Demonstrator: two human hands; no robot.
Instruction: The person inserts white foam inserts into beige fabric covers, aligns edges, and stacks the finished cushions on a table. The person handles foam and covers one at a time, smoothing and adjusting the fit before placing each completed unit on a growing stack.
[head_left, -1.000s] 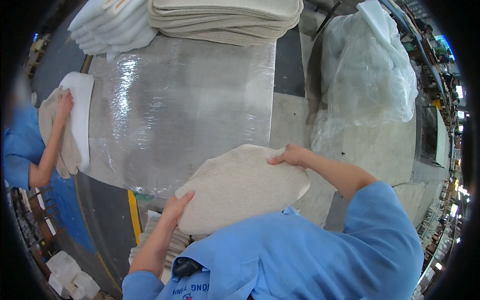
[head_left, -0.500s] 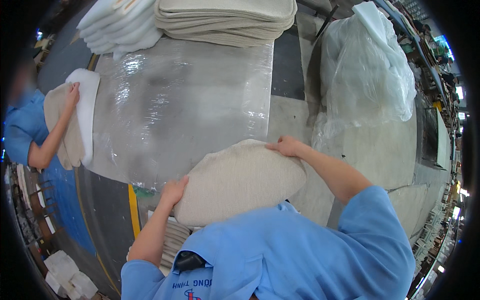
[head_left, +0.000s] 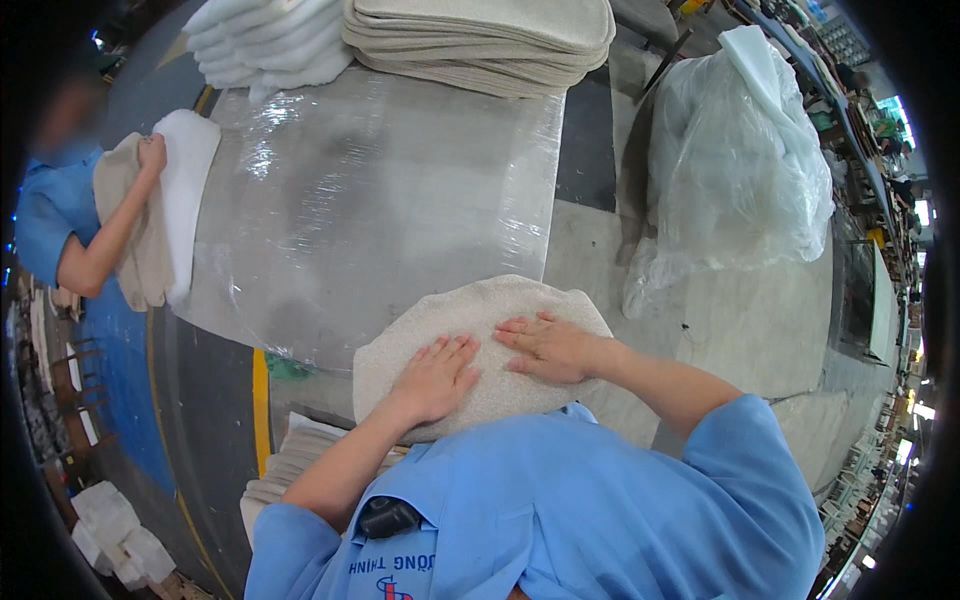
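Just ahead of my grip I see a broad surface under shiny clear film. Ahead and to the right, well apart from my grip, a bulky bundle in translucent plastic sits on pale concrete floor. Far left there's a co-worker in blue; nearer on that side, a green scrap and a yellow stripe. Farther left I make out blue flooring and, behind my grip, white packages.

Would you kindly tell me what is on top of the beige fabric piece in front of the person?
The left hand and right hand rest flat on the beige fabric piece; the fabric beneath their palms is covered.
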